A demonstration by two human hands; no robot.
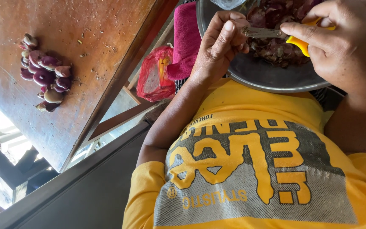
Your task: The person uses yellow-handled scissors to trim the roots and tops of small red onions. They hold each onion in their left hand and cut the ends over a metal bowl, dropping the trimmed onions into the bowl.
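Watching the feed here, the view is tilted and looks down over a yellow shirt (250, 169). The left hand (219, 44) is curled tight around something small, I can't tell what, pinched up against the blade. The right hand (339, 42) is closed on a yellow-handled knife (295, 40), its blade pointing across at the left fingers, probably so the thumb can steady the cut. Both hands sit right over a round metal tray (272, 78) on the lap, so the dark reddish-purple peels (276, 46) drop straight into it. Well off to the left hand's side, a small heap of purple shallots (43, 72) sits on the wooden bench (85, 85). Between bench and tray there's a red mesh bag (153, 76) and a pink cloth (185, 38).
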